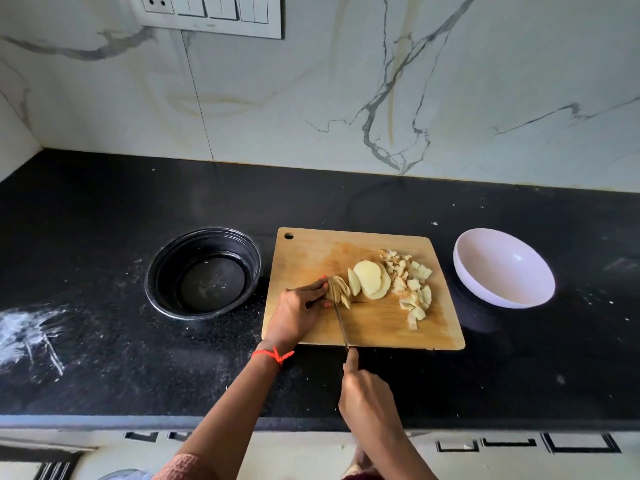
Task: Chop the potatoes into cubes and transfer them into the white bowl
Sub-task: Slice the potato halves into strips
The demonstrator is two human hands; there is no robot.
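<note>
Left hand (300, 310) covers potato (337, 291); right hand (367, 393) hides knife (341, 323) handle

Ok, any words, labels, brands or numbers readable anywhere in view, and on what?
None readable. The switch panel, cutting board, white bowl and black bowl show no print; any mark on the knife is too small to tell.

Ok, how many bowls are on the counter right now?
2: a black bowl left of the cutting board, a white bowl right of it. None seems hidden.
</note>
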